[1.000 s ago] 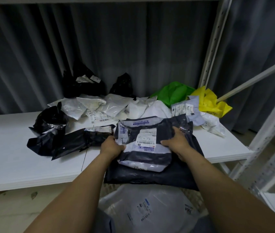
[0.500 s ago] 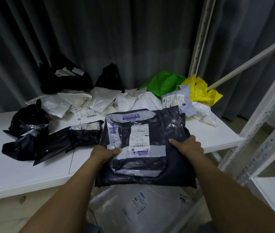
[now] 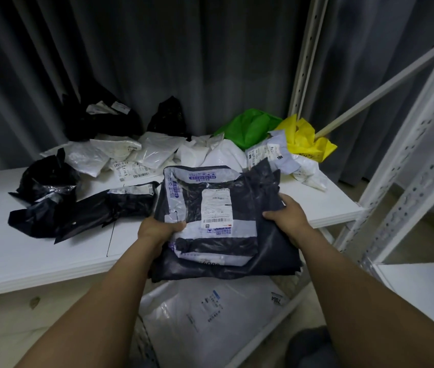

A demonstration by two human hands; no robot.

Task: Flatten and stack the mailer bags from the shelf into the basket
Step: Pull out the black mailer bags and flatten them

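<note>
1. Crumpled bags [image 3: 51,205] wait on the shelf [image 3: 11,261].
2. My left hand [image 3: 157,229] pinches the dark bag [image 3: 237,240] at its left edge, thumb on top, to hold it flat.
3. It hangs over a white bag [image 3: 210,314], probably lying in the basket, which I cannot make out.
4. My right hand [image 3: 287,219] grips the right edge to level it.

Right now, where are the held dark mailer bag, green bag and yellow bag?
dark mailer bag [image 3: 215,208]: head view, its white label.
green bag [image 3: 250,127]: head view, its crumpled middle.
yellow bag [image 3: 304,139]: head view, its crumpled middle.
</note>
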